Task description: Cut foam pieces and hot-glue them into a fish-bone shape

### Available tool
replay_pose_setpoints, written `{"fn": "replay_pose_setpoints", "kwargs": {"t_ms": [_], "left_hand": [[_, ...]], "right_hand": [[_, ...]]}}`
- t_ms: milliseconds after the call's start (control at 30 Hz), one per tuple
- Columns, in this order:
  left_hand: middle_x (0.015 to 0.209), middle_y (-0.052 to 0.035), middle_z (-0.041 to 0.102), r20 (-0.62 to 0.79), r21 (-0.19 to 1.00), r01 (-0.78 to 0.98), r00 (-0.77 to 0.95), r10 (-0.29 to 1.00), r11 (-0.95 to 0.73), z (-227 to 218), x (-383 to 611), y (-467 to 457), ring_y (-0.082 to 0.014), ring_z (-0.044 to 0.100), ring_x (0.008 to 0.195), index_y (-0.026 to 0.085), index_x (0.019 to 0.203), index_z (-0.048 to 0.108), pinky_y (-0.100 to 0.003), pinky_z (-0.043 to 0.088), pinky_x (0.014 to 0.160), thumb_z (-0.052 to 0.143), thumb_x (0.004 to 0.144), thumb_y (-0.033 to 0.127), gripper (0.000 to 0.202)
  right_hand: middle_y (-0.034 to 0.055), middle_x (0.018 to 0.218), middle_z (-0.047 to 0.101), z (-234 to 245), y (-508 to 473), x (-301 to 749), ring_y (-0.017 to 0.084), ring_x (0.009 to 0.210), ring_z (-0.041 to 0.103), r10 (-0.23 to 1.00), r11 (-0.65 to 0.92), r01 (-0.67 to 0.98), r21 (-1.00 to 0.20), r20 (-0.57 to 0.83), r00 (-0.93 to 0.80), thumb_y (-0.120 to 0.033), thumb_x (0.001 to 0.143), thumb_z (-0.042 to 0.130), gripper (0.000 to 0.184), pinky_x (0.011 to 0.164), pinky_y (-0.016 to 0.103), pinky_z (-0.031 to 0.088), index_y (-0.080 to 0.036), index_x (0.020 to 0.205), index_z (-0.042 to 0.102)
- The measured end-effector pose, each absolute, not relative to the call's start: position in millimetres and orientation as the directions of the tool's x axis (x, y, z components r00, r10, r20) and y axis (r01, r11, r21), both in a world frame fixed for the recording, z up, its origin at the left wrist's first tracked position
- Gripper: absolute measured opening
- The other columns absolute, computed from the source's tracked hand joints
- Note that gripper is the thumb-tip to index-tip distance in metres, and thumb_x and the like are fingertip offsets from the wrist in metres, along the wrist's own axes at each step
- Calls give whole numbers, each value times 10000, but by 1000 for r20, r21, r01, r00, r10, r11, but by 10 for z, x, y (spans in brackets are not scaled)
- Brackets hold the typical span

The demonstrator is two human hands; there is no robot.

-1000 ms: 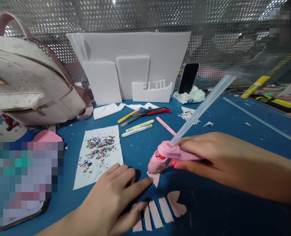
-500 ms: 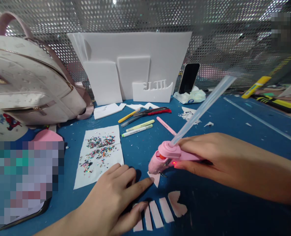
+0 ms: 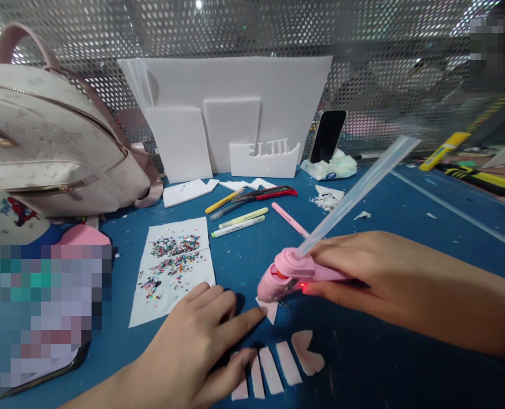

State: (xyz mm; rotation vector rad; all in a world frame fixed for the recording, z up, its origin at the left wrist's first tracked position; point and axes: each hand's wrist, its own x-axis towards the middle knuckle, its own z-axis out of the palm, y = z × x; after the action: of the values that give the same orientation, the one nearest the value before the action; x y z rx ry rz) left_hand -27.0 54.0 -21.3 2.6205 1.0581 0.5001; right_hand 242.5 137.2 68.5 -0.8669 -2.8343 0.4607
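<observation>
My right hand (image 3: 363, 267) grips a pink hot glue gun (image 3: 292, 267), its nozzle tilted down and its small red light lit. A long clear glue stick (image 3: 354, 199) sticks up out of the gun's back. Under the nozzle lies a small pale pink triangular piece (image 3: 271, 312), its far part hidden by the gun. The stretched index finger of my left hand (image 3: 205, 329) presses the edge of that piece, with the thumb apart and the other fingers bent on the table. Near my left thumb lie several pale pink strips (image 3: 271, 371) and a pink notched piece (image 3: 308, 353).
Sequins lie on a white paper sheet (image 3: 171, 304). Behind are markers (image 3: 239, 226), a red utility knife (image 3: 278, 193), white foam boards (image 3: 179, 142) and a propped phone (image 3: 329, 136). A backpack (image 3: 56, 136) stands left; another glue stick (image 3: 460, 211) lies right.
The glue stick's upper end has swung slightly to the right as my right hand tilts the gun a little. My left hand and the pink pieces stay in place.
</observation>
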Motion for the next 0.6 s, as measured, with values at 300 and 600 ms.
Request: {"fn": "replay_pose_setpoints", "kwargs": {"t_ms": [300,600], "left_hand": [[863,-39,532,218,373,612,673,707,-697,-198,-267,543,-215,488,723,237,1433,484,-363,345,657,325,1057,369,429],[876,-44,531,172,380,628,673,719,-679,-180,-275,538,-228,500,743,270,1410,494,-376,352,671,340,1053,371,402]], "right_hand": [[24,955,766,748,1388,2502,212,846,705,580,771,531,-350,44,-813,-399,1045,474,290,708,327,443,-240,976,706],[54,958,771,846,1420,2480,226,820,697,660,707,626,-330,-12,-751,-474,1038,448,383,701,343,439,-229,904,709]]}}
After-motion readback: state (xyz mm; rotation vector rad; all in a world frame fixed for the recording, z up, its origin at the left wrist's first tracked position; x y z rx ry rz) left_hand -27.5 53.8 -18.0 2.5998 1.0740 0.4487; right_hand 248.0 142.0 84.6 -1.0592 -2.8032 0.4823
